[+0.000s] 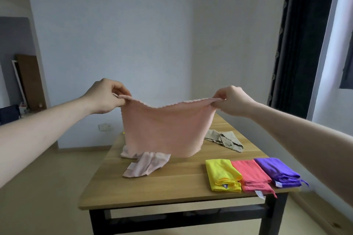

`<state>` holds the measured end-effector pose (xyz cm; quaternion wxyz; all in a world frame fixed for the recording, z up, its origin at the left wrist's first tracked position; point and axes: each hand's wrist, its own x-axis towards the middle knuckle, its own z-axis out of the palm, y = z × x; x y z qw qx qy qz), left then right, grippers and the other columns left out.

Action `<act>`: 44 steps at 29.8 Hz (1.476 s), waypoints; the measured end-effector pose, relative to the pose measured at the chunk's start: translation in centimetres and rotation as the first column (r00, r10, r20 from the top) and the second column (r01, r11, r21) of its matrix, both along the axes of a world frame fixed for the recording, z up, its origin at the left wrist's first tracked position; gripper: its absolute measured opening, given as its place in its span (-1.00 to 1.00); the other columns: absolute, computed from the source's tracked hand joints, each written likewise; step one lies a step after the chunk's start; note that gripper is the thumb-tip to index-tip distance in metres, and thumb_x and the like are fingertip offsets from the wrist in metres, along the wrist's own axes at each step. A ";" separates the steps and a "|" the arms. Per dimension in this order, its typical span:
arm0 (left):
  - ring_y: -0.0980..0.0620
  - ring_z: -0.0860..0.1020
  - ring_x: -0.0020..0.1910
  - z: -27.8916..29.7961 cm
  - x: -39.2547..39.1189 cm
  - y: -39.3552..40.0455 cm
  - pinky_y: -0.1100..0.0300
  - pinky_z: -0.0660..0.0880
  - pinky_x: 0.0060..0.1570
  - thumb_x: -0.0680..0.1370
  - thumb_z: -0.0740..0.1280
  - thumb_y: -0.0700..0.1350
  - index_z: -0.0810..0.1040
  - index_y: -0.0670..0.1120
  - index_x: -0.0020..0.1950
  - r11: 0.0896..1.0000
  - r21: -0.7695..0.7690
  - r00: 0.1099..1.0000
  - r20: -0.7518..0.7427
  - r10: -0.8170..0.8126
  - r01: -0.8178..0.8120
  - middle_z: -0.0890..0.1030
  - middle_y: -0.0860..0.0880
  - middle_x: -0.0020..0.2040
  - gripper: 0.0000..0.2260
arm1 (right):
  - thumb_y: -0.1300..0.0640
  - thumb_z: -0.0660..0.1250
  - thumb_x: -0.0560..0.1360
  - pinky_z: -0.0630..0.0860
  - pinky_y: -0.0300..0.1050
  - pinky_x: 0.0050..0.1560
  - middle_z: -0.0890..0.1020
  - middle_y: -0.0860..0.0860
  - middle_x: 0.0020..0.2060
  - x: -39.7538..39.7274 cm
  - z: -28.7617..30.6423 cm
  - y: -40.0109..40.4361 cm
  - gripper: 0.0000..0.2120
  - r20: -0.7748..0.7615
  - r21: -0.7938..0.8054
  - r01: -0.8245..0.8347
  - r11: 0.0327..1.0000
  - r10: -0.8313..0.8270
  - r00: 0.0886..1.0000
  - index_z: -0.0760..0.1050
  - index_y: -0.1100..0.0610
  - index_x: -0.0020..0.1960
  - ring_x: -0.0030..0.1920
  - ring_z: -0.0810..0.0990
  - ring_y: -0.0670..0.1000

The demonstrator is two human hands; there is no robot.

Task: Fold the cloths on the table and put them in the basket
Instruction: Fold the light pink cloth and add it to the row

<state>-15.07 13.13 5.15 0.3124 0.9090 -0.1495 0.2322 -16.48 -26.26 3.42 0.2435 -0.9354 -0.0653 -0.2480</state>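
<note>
A peach cloth (164,129) hangs spread in the air above the wooden table (183,183). My left hand (107,96) pinches its top left corner and my right hand (232,101) pinches its top right corner. Behind its lower edge a pale pink cloth (147,164) lies crumpled on the table. A beige cloth (223,139) lies rumpled further back on the right. Folded yellow (221,174), red (252,175) and purple (277,170) cloths sit side by side at the table's front right. No basket is in view.
The table has black legs and stands near a white wall with a socket (104,127). A dark curtain (299,34) hangs at the right by a window. Boards lean on the wall at the far left (28,82).
</note>
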 end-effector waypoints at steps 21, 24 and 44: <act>0.24 0.53 -0.24 -14.9 -5.0 3.2 0.33 0.45 -0.18 0.54 0.42 0.12 0.59 0.14 -0.11 0.769 0.511 0.824 -0.565 -0.036 0.384 0.66 0.20 -0.19 -0.90 | 0.03 0.51 0.45 0.64 -0.12 -0.02 0.69 -0.20 -0.11 -6.2 -14.9 -1.3 -0.91 -0.477 -0.120 -0.269 0.956 0.182 0.860 0.63 -0.12 -0.09 -0.09 0.66 -0.15; 0.22 0.58 -0.16 -15.5 -4.1 3.2 0.35 0.46 -0.14 0.56 0.41 0.08 0.61 0.14 -0.10 0.856 0.414 0.855 -0.514 -0.061 0.310 0.67 0.19 -0.15 -0.93 | 0.07 0.51 0.44 0.66 -0.11 -0.07 0.70 -0.15 -0.07 -5.0 -15.6 -1.7 -0.89 -0.415 -0.021 -0.185 0.983 0.160 0.895 0.64 -0.09 -0.06 -0.13 0.67 -0.13; -0.04 0.30 -0.31 -23.0 7.8 0.8 0.10 0.12 -0.29 0.60 0.33 -0.09 0.33 -0.07 -0.34 0.959 -0.136 0.906 -0.383 0.180 -0.247 0.35 -0.04 -0.35 -0.66 | 0.02 0.38 0.53 0.48 -0.17 -0.26 0.67 -0.04 -0.14 7.3 -19.1 0.7 -0.84 -0.235 0.048 0.153 0.987 -0.138 0.962 0.71 0.02 0.01 -0.14 0.60 0.01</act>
